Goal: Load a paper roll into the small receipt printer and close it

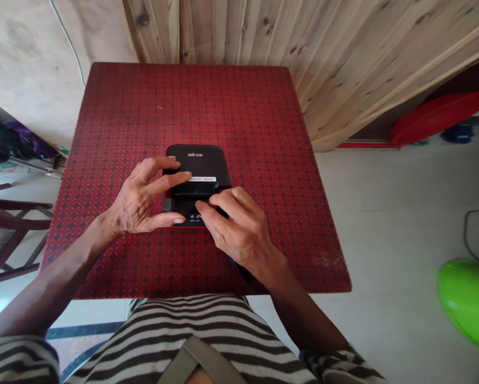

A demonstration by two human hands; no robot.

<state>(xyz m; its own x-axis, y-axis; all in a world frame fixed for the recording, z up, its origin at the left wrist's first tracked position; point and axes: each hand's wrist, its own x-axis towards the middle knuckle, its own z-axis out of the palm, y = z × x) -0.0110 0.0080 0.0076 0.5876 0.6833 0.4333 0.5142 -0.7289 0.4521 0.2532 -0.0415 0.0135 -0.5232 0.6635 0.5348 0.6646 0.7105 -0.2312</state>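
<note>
A black device point(199, 165) with a white logo, a white label strip and a recessed section near its lower end lies on the red patterned table point(191, 101). My left hand point(145, 197) rests over its left side, fingers spread, with fingertips on the upper part and the thumb at the lower edge. From the right, my right hand point(239, 224) reaches over the recess, index finger and thumb close together at its lower right part. Whether a small part is between those fingertips is hidden. The device lies flat.
A wooden chair point(11, 234) stands left of the table. Wood panelling point(231, 32) rises behind it. On the floor at the right are a green plastic object point(469, 304) and a cable. A red rounded object point(439, 117) is at the upper right.
</note>
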